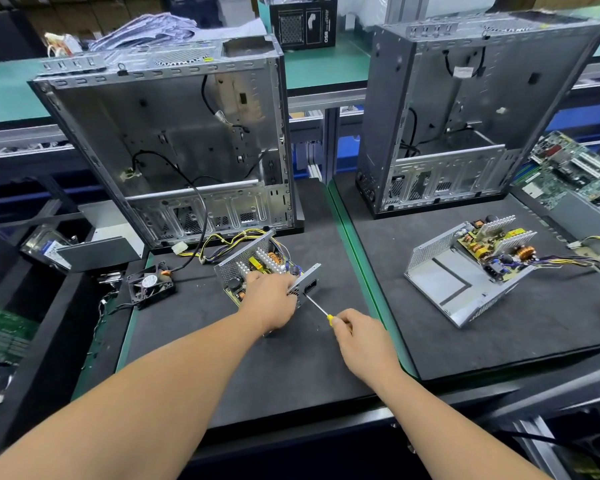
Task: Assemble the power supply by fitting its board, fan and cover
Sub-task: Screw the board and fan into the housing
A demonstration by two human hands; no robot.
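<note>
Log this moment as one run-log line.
left hand: steadies power supply | right hand: grips screwdriver, tip at rear panel | fan: unfitted, on mat

— Where are the two arms?
— Both bare forearms reach forward from the near edge of the mat. The left hand [269, 299] lies palm down, fingers curled over the power supply [257, 268].
— And the other one?
— The right hand [357, 332] sits nearer the mat's right edge, fingers closed round the yellow handle of a screwdriver [317, 306], wrist bent slightly inward.
</note>
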